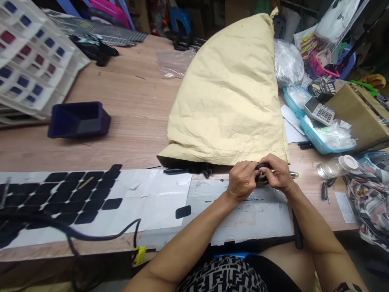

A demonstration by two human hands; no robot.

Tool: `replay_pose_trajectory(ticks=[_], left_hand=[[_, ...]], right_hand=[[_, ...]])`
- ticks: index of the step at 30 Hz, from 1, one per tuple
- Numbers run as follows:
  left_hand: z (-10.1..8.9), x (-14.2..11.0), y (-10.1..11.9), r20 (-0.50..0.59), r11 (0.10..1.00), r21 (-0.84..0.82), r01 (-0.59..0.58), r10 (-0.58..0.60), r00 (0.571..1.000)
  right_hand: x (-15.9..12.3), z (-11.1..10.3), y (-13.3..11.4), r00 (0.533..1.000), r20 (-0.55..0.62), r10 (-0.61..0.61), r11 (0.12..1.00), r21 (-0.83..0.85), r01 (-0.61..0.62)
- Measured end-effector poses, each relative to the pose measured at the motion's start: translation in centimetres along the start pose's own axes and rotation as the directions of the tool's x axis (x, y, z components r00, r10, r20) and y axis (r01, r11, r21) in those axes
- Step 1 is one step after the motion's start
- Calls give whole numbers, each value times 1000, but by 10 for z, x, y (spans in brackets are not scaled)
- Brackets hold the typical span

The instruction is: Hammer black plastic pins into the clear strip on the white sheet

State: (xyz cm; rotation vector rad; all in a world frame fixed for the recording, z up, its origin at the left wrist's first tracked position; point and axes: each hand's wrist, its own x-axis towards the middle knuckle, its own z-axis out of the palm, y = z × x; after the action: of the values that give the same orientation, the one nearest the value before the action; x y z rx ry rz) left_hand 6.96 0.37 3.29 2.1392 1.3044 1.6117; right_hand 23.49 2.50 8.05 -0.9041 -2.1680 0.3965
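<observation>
My left hand [241,180] and my right hand [278,174] meet over the near part of the wooden table [136,101], fingers curled together on a small black part [261,167] held between them. They hover just in front of a large tan paper sack [231,93] lying on its side, from whose open mouth several black parts [188,168] spill out. Beneath my hands lies a white sheet [243,215]. One black rounded tile [183,211] lies alone to the left of my forearm.
Rows of black tiles [73,196] cover a white sheet at left, crossed by a black cable [91,235]. A dark blue tray [77,119], white stacked crates [30,61], a calculator [319,110] on a blue basket [316,140], and a clear bottle [336,166] stand around.
</observation>
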Motion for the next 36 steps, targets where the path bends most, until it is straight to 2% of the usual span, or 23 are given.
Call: replay_pose_trajectory(ticks=[2, 4, 8, 11, 16, 23, 31, 36], left_hand=[[-2, 1, 0, 19, 1000, -18, 6, -6, 1000], [-4, 2, -1, 93, 997, -65, 36, -30, 995], [-6, 6, -7, 223, 975, -198, 100, -55, 973], [-8, 6, -11, 251, 966, -233, 110, -50, 967], [-9, 6, -12, 268, 958, -257, 128, -56, 962], [-9, 8, -13, 299, 955, -285, 82, 8, 954], [-8, 6, -10, 290, 941, -325, 89, 10, 957], [-10, 6, -6, 233, 931, -351, 98, -15, 972]], right_hand=[[-1, -1, 0, 1000, -21, -2, 1000, 4, 2], [-2, -3, 2, 999, -12, 30, 999, 18, -30], [-1, -11, 9, 990, 92, 103, 992, 66, -109], [-1, -16, 12, 986, 140, 93, 994, 37, -99], [1, -21, 10, 981, 193, 6, 1000, -13, -3], [-1, -23, 10, 967, 254, 7, 997, -74, 13], [-2, -15, 6, 987, 155, -50, 994, -89, 64], [1, -10, -4, 996, 85, -29, 996, -78, 35]])
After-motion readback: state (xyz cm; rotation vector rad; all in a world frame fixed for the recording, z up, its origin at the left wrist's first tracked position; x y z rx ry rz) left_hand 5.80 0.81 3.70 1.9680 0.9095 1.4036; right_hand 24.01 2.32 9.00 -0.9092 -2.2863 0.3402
